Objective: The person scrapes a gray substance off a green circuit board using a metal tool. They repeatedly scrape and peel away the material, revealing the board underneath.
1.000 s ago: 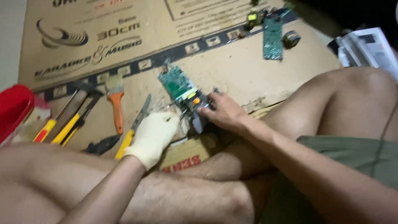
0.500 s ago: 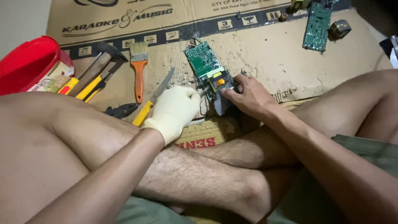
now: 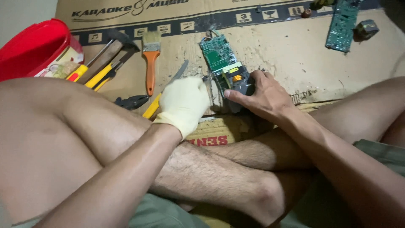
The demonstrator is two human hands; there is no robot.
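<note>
Far left of the hands sits a red tub (image 3: 31, 46), then a hammer (image 3: 110, 46) and an orange-handled brush (image 3: 150, 63) on the cardboard sheet (image 3: 287, 55). The gloved left hand (image 3: 183, 103) is curled; I cannot tell what it grips. Just right of it, the bare right hand (image 3: 263, 95) clamps the near end of a green circuit board (image 3: 221, 63) flat. Another board (image 3: 341, 25) lies well beyond.

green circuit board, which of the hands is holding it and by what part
The right hand grips the green circuit board at its near end; the gloved left hand rests beside it.
</note>
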